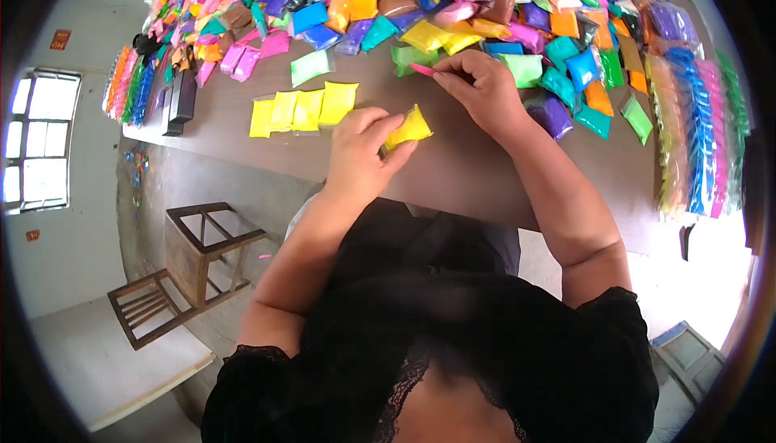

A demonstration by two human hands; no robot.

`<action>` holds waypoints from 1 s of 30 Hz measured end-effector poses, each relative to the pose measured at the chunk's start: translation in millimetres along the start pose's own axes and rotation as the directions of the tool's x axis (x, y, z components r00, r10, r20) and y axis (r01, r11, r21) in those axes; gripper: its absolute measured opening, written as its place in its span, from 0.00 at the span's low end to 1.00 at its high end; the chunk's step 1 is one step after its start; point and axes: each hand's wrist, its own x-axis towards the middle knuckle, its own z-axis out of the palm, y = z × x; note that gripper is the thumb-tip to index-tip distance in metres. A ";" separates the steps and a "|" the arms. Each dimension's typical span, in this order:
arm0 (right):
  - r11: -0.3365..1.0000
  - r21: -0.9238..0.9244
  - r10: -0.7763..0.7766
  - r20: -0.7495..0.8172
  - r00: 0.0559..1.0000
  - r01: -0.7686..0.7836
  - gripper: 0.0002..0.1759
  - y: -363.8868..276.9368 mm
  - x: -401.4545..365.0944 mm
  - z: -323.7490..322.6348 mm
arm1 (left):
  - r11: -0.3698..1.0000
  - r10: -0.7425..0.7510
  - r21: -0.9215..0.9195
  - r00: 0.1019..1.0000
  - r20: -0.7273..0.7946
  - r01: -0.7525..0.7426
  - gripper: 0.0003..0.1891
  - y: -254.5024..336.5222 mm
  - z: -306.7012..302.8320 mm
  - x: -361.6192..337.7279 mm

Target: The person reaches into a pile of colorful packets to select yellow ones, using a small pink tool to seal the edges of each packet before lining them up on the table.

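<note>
A yellow packet (410, 128), which looks like modelling clay in clear film, is pinched between the thumb and fingers of my left hand (360, 144), just above the table. To the left of that hand lies a row of several yellow packets (308, 109), side by side and partly overlapping. My right hand (485, 91) grips a slim pink piece (422, 69) between thumb and forefinger; its tip points left, and the rest is hidden by the fingers. Just behind that tip is a green packet (406, 58), close to the heap.
A large heap of coloured packets (356, 6) covers the table's far side. Bundles of long coloured packs (702, 132) stand at the right edge and more (129, 79) at the left. A black box (183, 97) sits near the left edge. A wooden chair (190, 261) is on the floor.
</note>
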 end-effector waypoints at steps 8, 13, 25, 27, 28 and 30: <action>0.997 -0.077 -0.005 0.083 0.997 0.011 0.08 1.5 1.0 -0.9 | 0.942 0.243 0.224 0.968 0.069 -0.252 0.21 19.2 -2.1 -10.1; 0.995 -0.084 -0.039 0.082 0.996 0.046 0.09 2.9 -1.1 -1.4 | 0.951 0.161 0.241 0.976 0.143 -0.192 0.22 22.0 -3.7 -3.7; 0.722 0.607 0.229 0.243 0.943 -0.331 0.12 -8.6 3.0 -6.3 | 0.631 -0.435 -0.590 0.859 0.270 0.504 0.16 -2.8 -9.1 42.3; 0.725 0.567 0.279 0.277 0.919 -0.391 0.11 -20.5 3.3 -9.5 | 0.394 -0.497 -0.797 0.835 0.236 0.459 0.15 4.9 -4.6 46.7; 0.730 0.550 0.253 0.332 0.909 -0.405 0.10 -18.8 2.9 -8.5 | 0.373 -0.525 -0.805 0.820 0.227 0.462 0.16 8.1 -0.3 47.4; 0.742 0.558 0.203 0.339 0.919 -0.370 0.12 -16.9 -2.2 -1.8 | 0.372 -0.492 -0.802 0.832 0.256 0.468 0.16 5.9 7.1 46.0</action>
